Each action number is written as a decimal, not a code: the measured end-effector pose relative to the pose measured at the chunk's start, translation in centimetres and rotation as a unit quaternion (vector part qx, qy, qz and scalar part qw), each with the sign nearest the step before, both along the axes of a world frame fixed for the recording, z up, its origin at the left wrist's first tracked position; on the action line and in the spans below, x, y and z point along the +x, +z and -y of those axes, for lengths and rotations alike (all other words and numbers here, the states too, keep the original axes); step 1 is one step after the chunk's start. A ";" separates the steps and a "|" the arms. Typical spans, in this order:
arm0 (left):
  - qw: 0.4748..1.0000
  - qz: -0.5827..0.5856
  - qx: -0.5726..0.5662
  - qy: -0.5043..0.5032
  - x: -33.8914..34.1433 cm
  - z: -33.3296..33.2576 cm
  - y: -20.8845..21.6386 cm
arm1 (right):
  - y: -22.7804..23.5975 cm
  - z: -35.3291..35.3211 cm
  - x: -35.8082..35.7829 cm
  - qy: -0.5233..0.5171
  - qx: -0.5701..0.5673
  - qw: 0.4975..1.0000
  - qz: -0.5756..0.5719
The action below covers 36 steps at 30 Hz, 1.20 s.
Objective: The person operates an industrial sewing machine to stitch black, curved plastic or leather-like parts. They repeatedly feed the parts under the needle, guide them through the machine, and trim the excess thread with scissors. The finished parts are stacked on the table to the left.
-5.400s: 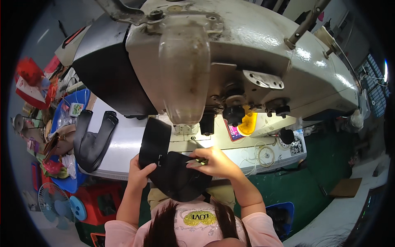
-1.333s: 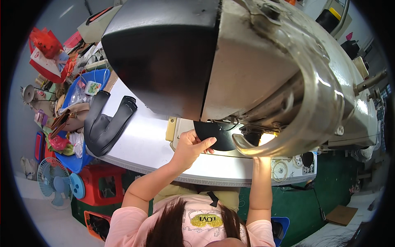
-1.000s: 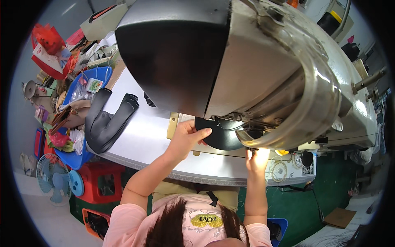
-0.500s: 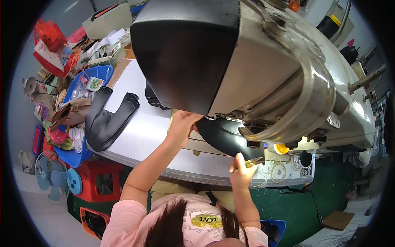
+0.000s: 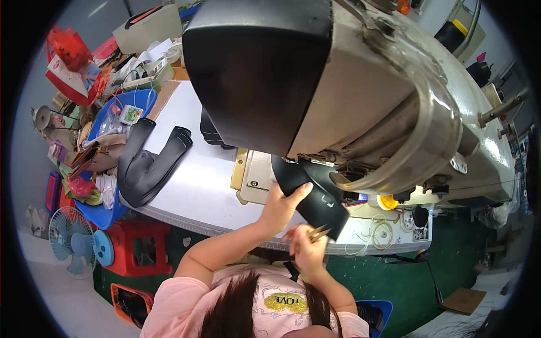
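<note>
Black piece [image 5: 329,217] is poking out below the machine [image 5: 360,84], near the table's [image 5: 208,180] front edge. L hand [image 5: 280,209] is pinching it, thumb on top, fingers mostly hidden. R hand [image 5: 307,248], blurry, is holding snips [image 5: 319,233], half curled, tips pointing pieceward, contact unclear. Poss. risk: blades nicking it w/ careless R swing; piece skewing if L pinch is slipping.

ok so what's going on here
At a sewing machine, a person's left hand grips a black piece that lies partly beneath the machine's head. The right hand holds small snips close to the piece's near end. More black pieces lie off to the left on the white table.
</note>
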<state>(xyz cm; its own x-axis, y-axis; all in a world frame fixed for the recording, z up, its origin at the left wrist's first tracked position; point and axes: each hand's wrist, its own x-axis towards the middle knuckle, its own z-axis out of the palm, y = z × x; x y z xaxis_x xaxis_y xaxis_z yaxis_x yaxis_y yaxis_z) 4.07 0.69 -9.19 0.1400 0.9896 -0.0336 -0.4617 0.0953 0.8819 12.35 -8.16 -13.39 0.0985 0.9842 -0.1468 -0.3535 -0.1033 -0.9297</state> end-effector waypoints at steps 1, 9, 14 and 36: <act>1.000 0.007 0.002 -0.010 -0.3 -0.2 -0.3 | 0.2 0.9 0.0 0.090 -0.004 0.995 -0.049; 0.999 0.012 -0.019 -0.047 -2.0 -0.3 -0.8 | 3.2 2.2 7.9 -0.068 0.269 0.896 0.347; 0.991 0.060 -0.059 -0.102 -2.9 -0.3 -0.1 | 11.9 1.5 26.5 -0.672 0.140 0.394 0.611; 0.991 0.062 -0.089 -0.075 -1.6 -0.2 0.1 | 1.3 -5.3 9.9 -0.325 0.448 0.679 0.482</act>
<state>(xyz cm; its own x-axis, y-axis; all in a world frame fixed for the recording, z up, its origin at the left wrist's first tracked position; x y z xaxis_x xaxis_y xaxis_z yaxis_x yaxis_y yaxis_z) 2.50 0.91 -9.08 0.2986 0.9374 -0.1791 -0.5340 0.3197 0.7827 22.28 -2.87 -12.13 0.1794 0.3383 0.9238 0.7639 0.5438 -0.3476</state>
